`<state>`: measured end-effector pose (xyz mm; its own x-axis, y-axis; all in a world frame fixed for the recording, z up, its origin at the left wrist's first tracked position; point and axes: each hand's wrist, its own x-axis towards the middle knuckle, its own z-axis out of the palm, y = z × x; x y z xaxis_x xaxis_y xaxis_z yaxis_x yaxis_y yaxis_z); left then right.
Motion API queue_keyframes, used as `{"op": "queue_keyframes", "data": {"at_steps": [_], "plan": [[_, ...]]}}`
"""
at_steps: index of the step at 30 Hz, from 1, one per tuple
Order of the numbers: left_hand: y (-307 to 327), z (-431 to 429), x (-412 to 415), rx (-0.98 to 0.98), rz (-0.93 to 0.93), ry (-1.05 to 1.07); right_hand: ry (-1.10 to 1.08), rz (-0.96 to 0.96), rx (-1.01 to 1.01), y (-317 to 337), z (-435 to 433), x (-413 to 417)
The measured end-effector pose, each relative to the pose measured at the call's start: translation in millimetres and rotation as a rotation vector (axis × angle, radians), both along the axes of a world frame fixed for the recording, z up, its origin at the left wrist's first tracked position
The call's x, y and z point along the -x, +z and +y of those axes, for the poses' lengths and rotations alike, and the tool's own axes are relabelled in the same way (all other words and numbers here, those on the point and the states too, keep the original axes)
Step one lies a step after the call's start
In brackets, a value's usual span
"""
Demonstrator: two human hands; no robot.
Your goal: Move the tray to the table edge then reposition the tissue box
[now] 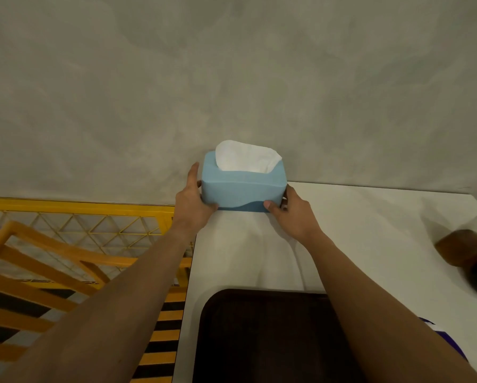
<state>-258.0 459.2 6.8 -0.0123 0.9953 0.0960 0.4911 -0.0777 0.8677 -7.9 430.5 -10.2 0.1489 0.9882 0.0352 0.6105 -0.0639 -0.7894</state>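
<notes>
A light blue tissue box (242, 189) with a white tissue sticking out of its top sits at the far left corner of the white table (369, 230), against the grey wall. My left hand (191, 201) grips its left end and my right hand (289, 212) grips its right end, thumb on the front face. A dark brown tray (259, 341) lies on the table near me, close to the table's left edge, partly under my right forearm.
A brown rounded object (465, 251), blurred, sits at the table's right side. Left of the table, yellow railings and lattice (80, 225) stand over a floor with black and yellow stripes. A purple scrap (427, 322) shows by my right arm.
</notes>
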Motion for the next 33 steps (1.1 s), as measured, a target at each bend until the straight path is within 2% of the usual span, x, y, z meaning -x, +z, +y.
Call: {"op": "queue_keyframes", "data": {"at_steps": [5,12,26,33], "plan": [[-3,2,0,0.050,-0.014,0.013,-0.003,0.012,0.017,-1,0,-3],[-12,5,3,0.115,0.067,0.005,0.017,0.007,0.010,-1,-4,-1],[-18,8,5,0.113,0.094,0.007,-0.005,-0.025,0.010,-5,-2,0],[-4,-6,12,0.184,0.069,-0.069,0.062,-0.081,0.067,14,-10,-3]]}}
